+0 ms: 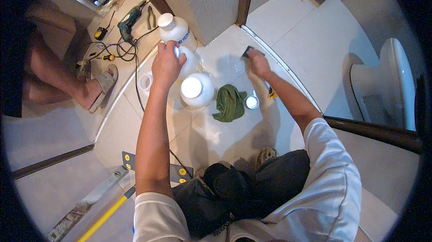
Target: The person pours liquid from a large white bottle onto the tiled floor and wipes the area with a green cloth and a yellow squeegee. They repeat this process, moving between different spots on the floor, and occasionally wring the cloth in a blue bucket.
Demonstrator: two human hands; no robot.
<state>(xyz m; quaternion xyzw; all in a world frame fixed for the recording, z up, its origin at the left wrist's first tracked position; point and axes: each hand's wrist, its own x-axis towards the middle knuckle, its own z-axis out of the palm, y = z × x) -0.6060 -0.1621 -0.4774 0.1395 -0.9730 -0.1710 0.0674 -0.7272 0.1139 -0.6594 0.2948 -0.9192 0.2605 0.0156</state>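
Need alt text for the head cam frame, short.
Seen from above, a crouching person presses a dark green pad to the wet tile floor with the right hand, while the left hand grips the top of a white plastic bottle. Two more white bottles, a green rag and a power drill lie nearby; another person's sandalled foot is at left.

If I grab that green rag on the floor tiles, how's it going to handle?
The green rag lies crumpled in soft folds, so it will probably droop limply. It looks light for its size. The tile around it looks glossy, maybe wet, so the rag may be damp.
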